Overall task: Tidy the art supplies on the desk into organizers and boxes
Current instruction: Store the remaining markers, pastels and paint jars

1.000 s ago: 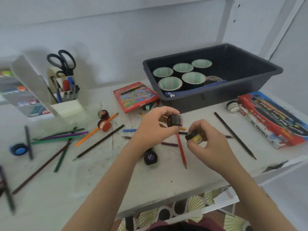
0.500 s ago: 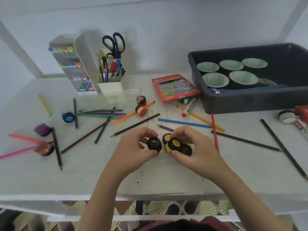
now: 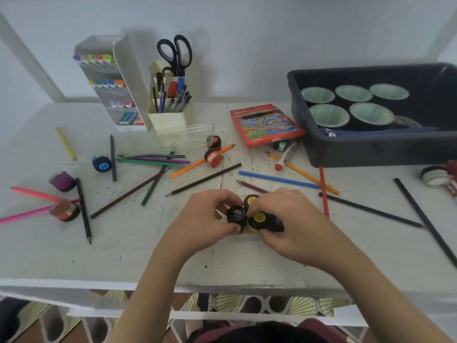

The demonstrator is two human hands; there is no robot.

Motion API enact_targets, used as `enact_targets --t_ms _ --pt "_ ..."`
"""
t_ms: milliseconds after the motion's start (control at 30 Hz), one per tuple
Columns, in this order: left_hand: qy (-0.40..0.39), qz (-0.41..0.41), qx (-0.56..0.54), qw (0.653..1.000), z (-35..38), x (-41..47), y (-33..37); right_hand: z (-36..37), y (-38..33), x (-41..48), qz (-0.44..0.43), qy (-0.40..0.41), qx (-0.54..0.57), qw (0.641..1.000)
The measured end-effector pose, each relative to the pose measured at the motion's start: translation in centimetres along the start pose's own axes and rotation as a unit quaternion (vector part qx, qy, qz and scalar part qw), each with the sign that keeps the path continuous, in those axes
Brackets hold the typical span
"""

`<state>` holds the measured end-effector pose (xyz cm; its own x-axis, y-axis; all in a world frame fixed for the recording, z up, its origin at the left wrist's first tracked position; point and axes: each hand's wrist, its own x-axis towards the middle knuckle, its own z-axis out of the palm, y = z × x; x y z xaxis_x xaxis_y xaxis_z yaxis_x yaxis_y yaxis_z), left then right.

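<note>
Paint pots (image 3: 258, 220) are bunched between both hands at the front middle of the white desk (image 3: 247, 263), and 4 can be counted there. Whether they are set down on the desk cannot be told. 1 pot with a black lid (image 3: 237, 214) is pinched by the thumb and fingers of the left hand (image 3: 205, 219). 1 pot with a yellow lid (image 3: 259, 217) and 1 dark pot (image 3: 275, 222) are gripped by the curled fingers of the right hand (image 3: 296, 229). 1 more yellow pot (image 3: 251, 201) is squeezed in behind, between the fingertips of both hands. 5 other pots are left lying on the desk: 2 red ones (image 3: 214, 158) near the middle, then 1 blue one (image 3: 101, 163), 1 purple one (image 3: 61, 180) and 1 brown one (image 3: 64, 211) on the left. Many pencils are scattered around, and 2 pink pencils (image 3: 34, 194), 1 blue pencil (image 3: 277, 179) and 1 red pencil (image 3: 323, 191) can be picked out. 1 black bin (image 3: 371, 154) is set at the back right, and 5 cups (image 3: 329, 115) with pale green insides are seen in it. 1 red pencil box (image 3: 265, 125) is laid just beside the bin. 1 white organizer (image 3: 128, 82) is stood at the back left, with 1 pair of scissors (image 3: 175, 53) stuck in its pen holder.
</note>
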<state>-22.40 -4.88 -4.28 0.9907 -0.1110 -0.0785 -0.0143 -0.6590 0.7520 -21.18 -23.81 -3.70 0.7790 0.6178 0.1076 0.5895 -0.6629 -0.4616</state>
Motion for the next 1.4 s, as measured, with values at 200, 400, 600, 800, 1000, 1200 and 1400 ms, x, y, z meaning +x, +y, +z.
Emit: enact_targets --t_ms 200,400,600,800,1000,1200,1400 --pt "0.009 -0.012 -0.003 1.0 -0.3 -0.3 0.0 -0.1 0.0 -0.3 -0.007 -0.009 -0.019 1.0" --pt "0.001 -0.012 -0.019 1.0 -0.3 -0.8 0.0 0.0 0.2 -0.6 0.019 -0.001 0.021 1.0" --pt "-0.014 -0.011 -0.006 1.0 -0.2 -1.1 -0.2 0.2 0.6 -0.7 0.049 0.012 0.05 0.997" --pt "-0.008 -0.014 0.008 1.0 -0.2 -0.9 -0.4 0.2 0.7 -0.4 0.063 0.037 0.046 0.996" --pt "-0.043 -0.01 0.036 0.998 0.0 -0.6 -0.3 0.2 0.6 0.5 0.07 0.039 0.008 0.997" --pt "-0.026 -0.003 0.025 0.999 0.0 -0.9 -0.4 0.3 0.6 0.6 0.086 0.029 -0.016 0.996" --pt "-0.028 -0.007 0.024 0.999 -0.2 -1.0 -0.4 0.6 1.0 0.6 0.128 0.02 0.035 0.991"
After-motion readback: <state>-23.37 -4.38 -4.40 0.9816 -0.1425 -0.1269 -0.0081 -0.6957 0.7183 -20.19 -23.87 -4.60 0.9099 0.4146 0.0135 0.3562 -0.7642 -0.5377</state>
